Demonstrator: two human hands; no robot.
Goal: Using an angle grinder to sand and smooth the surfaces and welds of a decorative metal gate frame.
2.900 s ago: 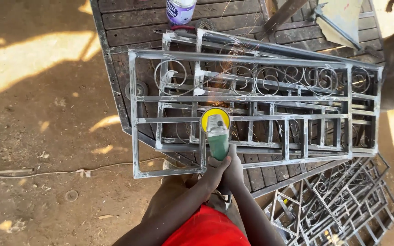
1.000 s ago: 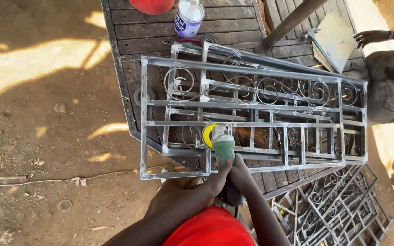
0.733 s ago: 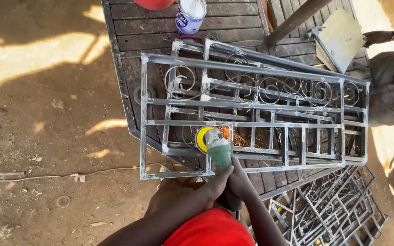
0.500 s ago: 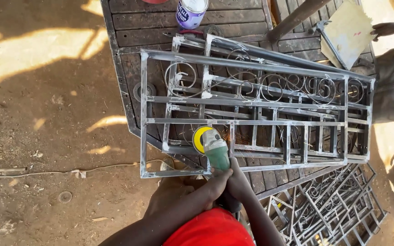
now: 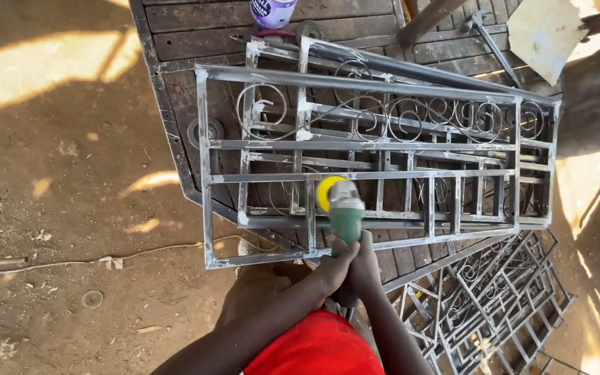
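Grinder (image 5: 342, 208) shifted slightly left along lower bar since earlier frame. Metal grille frame (image 5: 376, 160) lies flat on wooden counter (image 5: 196, 28) for support. Left hand (image 5: 335, 267) and right hand (image 5: 366, 267) both clenched around grinder body, steadying yellow disc (image 5: 324, 193) against bar.

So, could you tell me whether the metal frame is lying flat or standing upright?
Lying flat: the metal frame rests across the wooden platform, with the angle grinder held over it.
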